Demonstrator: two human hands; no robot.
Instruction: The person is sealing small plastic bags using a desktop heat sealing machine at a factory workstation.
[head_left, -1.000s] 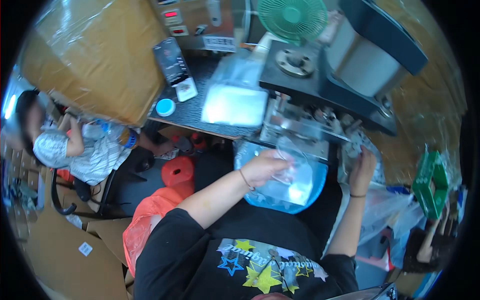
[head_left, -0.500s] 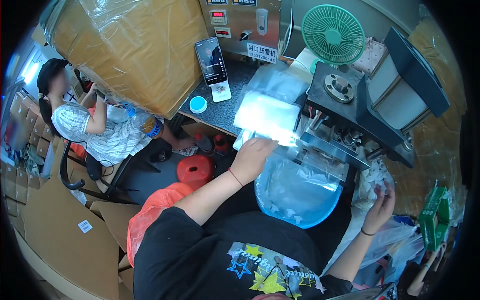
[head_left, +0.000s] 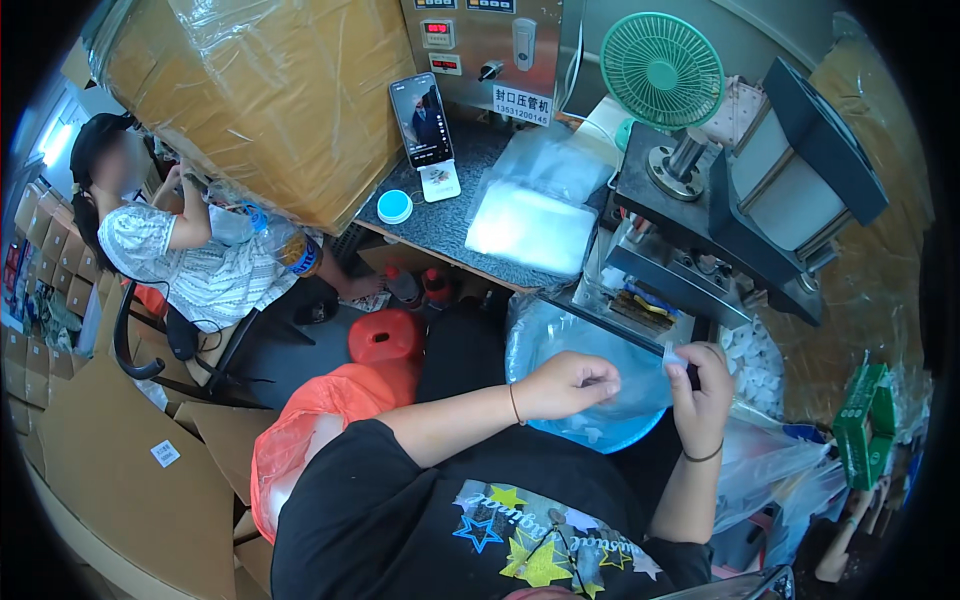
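My left hand [head_left: 575,386] is closed in a pinch on a thin clear plastic bag [head_left: 640,388], its outline hard to make out against what lies below. My right hand [head_left: 700,385] pinches a small white plastic piece [head_left: 670,354] between thumb and fingers at the bag's right side. Both hands are over a blue basin [head_left: 655,422] lined with clear film, which has small white pieces inside. Just beyond them stands a sealing press [head_left: 680,265] with a dark metal head and a lower plate. A stack of clear flat bags [head_left: 530,232] lies on the dark tabletop left of the press.
White plastic pieces [head_left: 752,365] are heaped right of the press. A phone [head_left: 421,120] stands on the table near a round blue-topped tub [head_left: 394,207]. Behind the press is a green fan [head_left: 661,75]. A large carton [head_left: 270,110] and a seated co-worker [head_left: 190,235] are at left.
My left hand has come back from the bag stack and press to above the basin. My right hand has moved left from the white heap with a piece. The press's top shaft stands higher.
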